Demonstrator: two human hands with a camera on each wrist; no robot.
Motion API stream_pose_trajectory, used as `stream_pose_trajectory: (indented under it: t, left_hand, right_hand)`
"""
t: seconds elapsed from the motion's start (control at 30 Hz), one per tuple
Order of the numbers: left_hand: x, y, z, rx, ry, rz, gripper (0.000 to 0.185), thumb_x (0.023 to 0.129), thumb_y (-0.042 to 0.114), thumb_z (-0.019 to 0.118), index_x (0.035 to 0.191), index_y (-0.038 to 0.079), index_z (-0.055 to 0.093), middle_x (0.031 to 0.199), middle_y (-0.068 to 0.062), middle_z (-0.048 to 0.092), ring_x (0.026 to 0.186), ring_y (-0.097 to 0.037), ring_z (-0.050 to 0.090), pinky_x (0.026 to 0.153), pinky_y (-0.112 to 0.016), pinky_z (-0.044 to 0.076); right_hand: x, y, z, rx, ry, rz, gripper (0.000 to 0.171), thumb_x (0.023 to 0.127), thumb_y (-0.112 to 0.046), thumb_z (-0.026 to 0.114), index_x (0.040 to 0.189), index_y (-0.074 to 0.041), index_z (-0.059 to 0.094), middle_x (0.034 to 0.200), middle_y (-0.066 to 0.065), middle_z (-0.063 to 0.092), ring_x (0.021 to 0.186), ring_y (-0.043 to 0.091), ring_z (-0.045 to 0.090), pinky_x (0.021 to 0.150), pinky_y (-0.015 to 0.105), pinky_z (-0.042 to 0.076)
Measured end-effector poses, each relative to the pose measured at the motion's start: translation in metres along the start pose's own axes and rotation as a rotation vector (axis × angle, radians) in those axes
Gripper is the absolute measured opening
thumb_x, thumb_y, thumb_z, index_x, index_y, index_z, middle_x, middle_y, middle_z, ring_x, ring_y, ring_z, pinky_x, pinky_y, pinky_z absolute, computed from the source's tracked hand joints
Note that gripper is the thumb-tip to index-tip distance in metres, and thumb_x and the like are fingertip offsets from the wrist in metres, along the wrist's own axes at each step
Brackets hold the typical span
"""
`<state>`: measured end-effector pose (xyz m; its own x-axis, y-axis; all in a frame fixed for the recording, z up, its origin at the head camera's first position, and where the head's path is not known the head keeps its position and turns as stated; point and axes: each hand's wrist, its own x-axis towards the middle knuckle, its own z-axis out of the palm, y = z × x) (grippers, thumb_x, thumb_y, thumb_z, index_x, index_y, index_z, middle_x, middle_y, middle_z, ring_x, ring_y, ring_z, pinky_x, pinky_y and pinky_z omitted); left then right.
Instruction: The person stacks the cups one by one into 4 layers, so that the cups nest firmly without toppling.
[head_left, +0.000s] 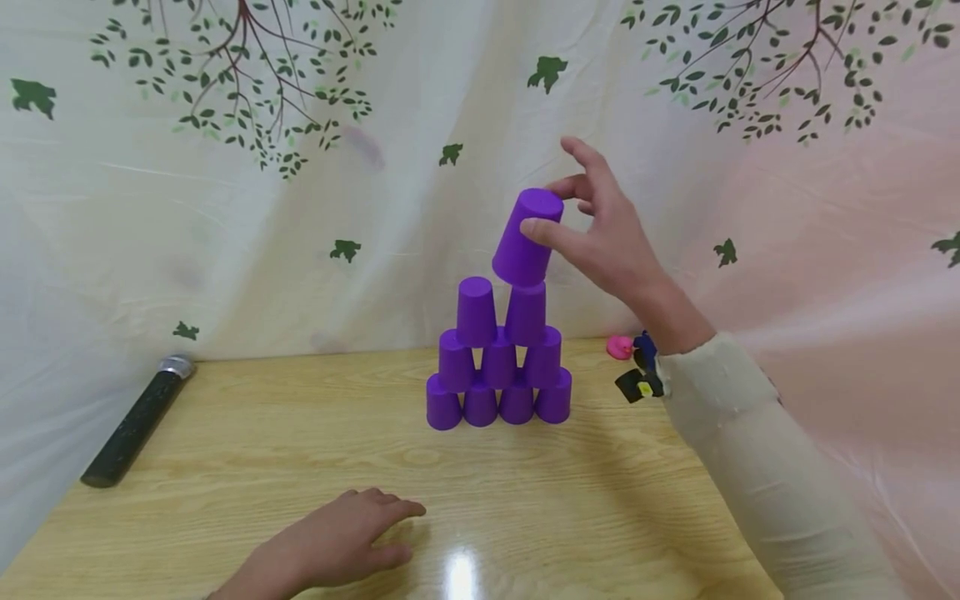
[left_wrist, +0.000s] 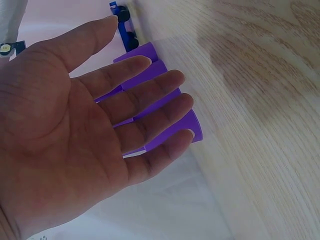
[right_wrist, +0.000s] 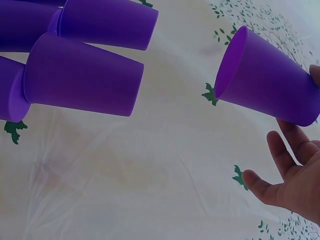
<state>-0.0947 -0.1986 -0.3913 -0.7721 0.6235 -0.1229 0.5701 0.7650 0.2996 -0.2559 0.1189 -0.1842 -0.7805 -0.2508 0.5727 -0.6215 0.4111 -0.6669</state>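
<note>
Up at the top of it all, the right hand point(head_left: 600, 225) pinches a purple cup point(head_left: 527, 237) between thumb and fingertips, mouth down and tilted a little, held just above the pyramid point(head_left: 498, 367) without quite resting on it. In the right wrist view the held cup's open mouth faces the two cups point(right_wrist: 82, 55) of the upper row, with a clear gap between them.

Below the cup stand nine others, all upside down: four along the wooden table point(head_left: 300, 467), three on those, two on top. By my reckoning the build is all but finished; what looks left is to set this last cup squarely across the top pair and let go.

The left hand point(head_left: 337, 542) lies flat on the table near the front edge, fingers spread and relaxed, holding nothing, well apart from the stack.

Further out, a dark cylinder with a silver cap point(head_left: 138, 421) lies at the left edge, a pink toy point(head_left: 619, 347) sits by the curtain, and a leaf-printed curtain point(head_left: 225, 167) hangs behind.
</note>
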Motion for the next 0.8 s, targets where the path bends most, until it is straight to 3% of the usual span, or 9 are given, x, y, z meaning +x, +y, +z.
stream_pose_trajectory:
  t: [0.33, 0.8]
  left_hand:
    - [-0.002, -0.002, 0.003, -0.001, 0.018, 0.001, 0.046, 0.095, 0.044, 0.063, 0.133, 0.018, 0.063, 0.122, -0.001, 0.071, 0.112, -0.024, 0.065, 0.095, -0.045, 0.053]
    - [-0.005, -0.004, 0.005, 0.007, 0.029, 0.004, 0.045, 0.096, 0.044, 0.062, 0.133, 0.019, 0.064, 0.121, 0.000, 0.071, 0.111, -0.023, 0.065, 0.093, -0.043, 0.053]
  right_hand:
    - [0.016, 0.001, 0.006, 0.001, -0.013, 0.024, 0.085, 0.088, -0.030, 0.073, 0.158, -0.025, 0.024, 0.126, 0.009, 0.064, 0.122, 0.020, 0.055, 0.114, 0.049, 0.033]
    - [0.027, 0.012, 0.020, -0.056, -0.117, 0.139, 0.091, 0.090, -0.035, 0.072, 0.161, -0.029, 0.015, 0.131, 0.009, 0.060, 0.119, 0.025, 0.059, 0.109, 0.052, 0.041]
